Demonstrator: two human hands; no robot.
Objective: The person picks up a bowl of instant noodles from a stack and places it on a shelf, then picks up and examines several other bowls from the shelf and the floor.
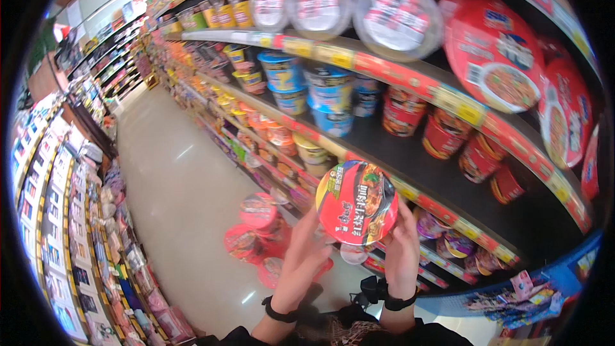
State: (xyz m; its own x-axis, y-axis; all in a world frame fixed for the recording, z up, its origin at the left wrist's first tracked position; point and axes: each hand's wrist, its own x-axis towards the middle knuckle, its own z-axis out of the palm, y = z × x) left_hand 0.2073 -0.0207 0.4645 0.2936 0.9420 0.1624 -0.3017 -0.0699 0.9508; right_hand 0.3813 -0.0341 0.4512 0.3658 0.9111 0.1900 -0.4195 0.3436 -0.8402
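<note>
A red instant noodle cup [358,204] with a printed lid is held up before me, its lid facing my eyes. My left hand [303,252] is at its left side and my right hand [402,247] grips its right side; some fingertips are hidden behind the cup. Dark bands circle both wrists. Below and left of the cup, several red noodle bowls [258,210] stand grouped on the floor, partly covered by my left forearm. Red noodle cups [444,133] stand on the shelf just beyond my hands, with stacked blue cups [331,98] to their left.
Clear-lidded tubs [398,20] and large red noodle packs [492,48] line the upper shelf. Price strips [461,110] run along the shelf edges. A pale aisle floor [168,168] stretches away on the left, past another stocked shelf [77,230]. A blue bin [571,269] with small packets is at right.
</note>
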